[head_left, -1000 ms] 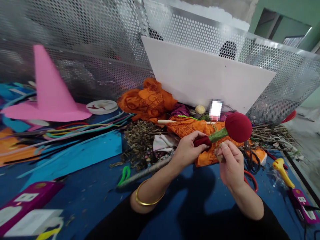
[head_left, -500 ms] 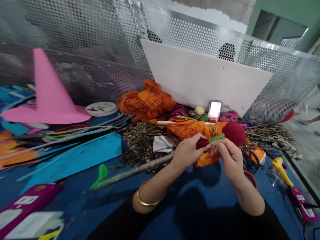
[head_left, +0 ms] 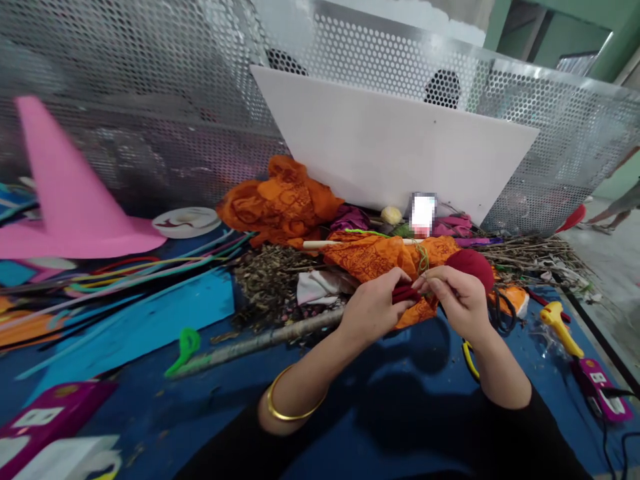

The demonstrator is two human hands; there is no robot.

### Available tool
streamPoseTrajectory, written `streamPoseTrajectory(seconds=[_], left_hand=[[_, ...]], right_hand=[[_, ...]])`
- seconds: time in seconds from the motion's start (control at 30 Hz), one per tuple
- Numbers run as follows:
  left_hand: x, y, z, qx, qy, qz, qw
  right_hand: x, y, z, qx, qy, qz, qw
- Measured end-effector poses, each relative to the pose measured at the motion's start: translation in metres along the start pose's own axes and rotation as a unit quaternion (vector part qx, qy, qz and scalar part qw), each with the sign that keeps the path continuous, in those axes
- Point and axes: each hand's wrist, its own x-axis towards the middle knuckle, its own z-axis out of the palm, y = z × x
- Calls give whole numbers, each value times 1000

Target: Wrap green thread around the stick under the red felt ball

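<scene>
My left hand is closed on gathered dark red cloth, its thumb and fingers pinching the folds. To the right, the same dark red colour covers a rounded ball shape, partly behind my right hand. My right hand is closed in a pinch close to my left fingertips; what it pinches is too small and hidden to make out. Green string shows just above the right fingers. Orange printed cloth lies directly behind both hands. A wrapped stick with a green end runs out to the left.
A pink paper hat and white tape roll stand left. Scissors, a yellow glue gun and a purple power strip lie right. Dry twigs, a bright phone and a white board are behind.
My right hand has moved left, its fingertips now meeting my left ones. The green stem and tan strip seen between the hands are now mostly hidden. The view has shifted slightly.
</scene>
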Motion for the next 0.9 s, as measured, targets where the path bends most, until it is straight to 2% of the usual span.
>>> streamPoseTrajectory(seconds=[0.2, 0.47, 0.67, 0.9], left_hand=[[-4, 4, 1, 65, 18, 18, 998], [-8, 10, 6, 179, 34, 51, 982], [-9, 6, 11, 152, 76, 128, 977], [-9, -2, 17, 175, 82, 181, 964]], right_hand=[[1, 6, 5, 25, 30, 31, 999], [4, 7, 5, -4, 20, 43, 999], [6, 11, 5, -20, 23, 33, 999], [5, 11, 5, -11, 14, 54, 998]])
